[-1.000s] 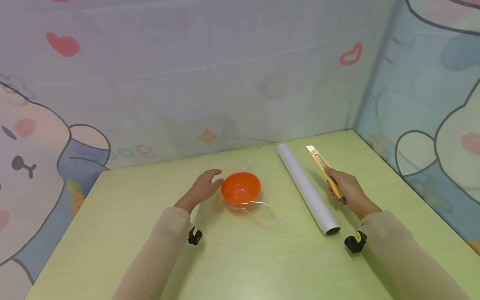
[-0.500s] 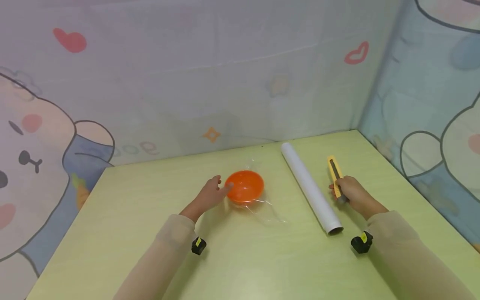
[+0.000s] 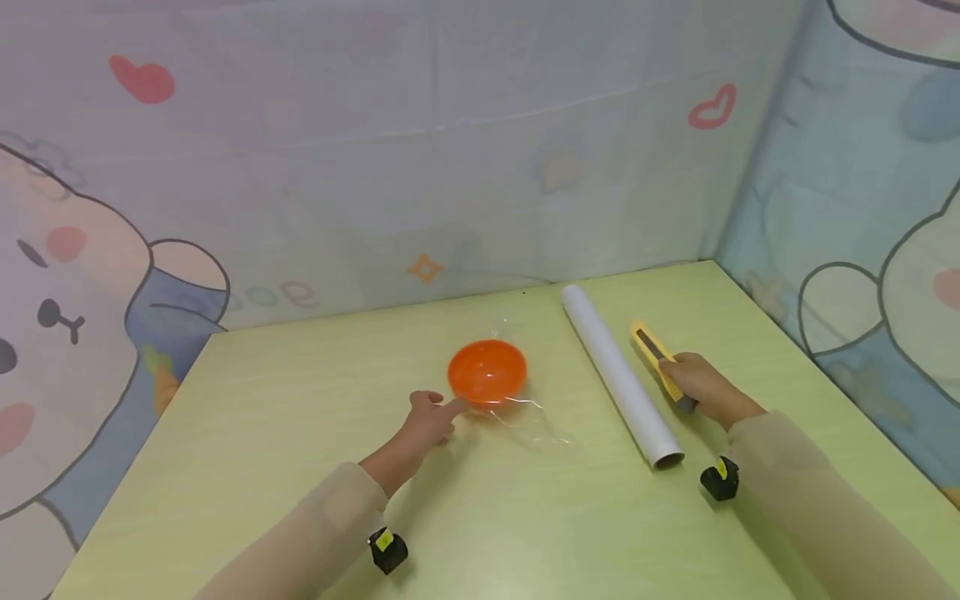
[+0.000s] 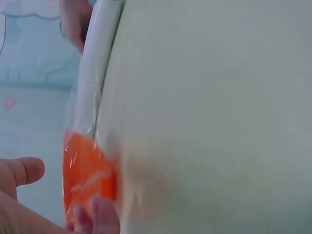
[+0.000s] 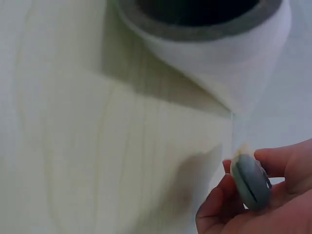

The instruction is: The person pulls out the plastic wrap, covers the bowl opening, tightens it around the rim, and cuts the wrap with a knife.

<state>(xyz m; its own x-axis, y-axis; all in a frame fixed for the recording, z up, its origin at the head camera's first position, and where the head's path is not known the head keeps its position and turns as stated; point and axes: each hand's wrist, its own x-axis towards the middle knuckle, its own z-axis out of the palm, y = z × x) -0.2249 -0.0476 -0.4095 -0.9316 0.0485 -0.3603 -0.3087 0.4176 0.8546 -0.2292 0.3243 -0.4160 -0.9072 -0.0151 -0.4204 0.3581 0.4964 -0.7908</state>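
An orange bowl [image 3: 487, 367] stands mid-table with clear plastic wrap [image 3: 531, 425] over it, its loose edges spreading onto the table. My left hand [image 3: 426, 425] is at the bowl's near left side, one finger reaching to the rim. In the left wrist view, the wrapped bowl [image 4: 85, 170] lies beyond loosely bent fingers [image 4: 105, 214], and the thumb stands apart. On the right, my right hand [image 3: 705, 387] grips a yellow utility knife [image 3: 649, 348] pointing away to the left; no blade shows at its tip. The right wrist view shows the knife's grey end [image 5: 251, 183] between thumb and fingers.
A long white roll [image 3: 618, 375] with a hollow core lies slantwise between the bowl and the right hand. The pale green table [image 3: 300, 400] ends at a printed cloth backdrop [image 3: 337, 167] behind, and another cloth [image 3: 847, 208] hangs at right.
My left hand has moved from the bowl's left side toward its near side. The knife has swung and drawn back nearer; the blade visible at its tip a second ago no longer shows.
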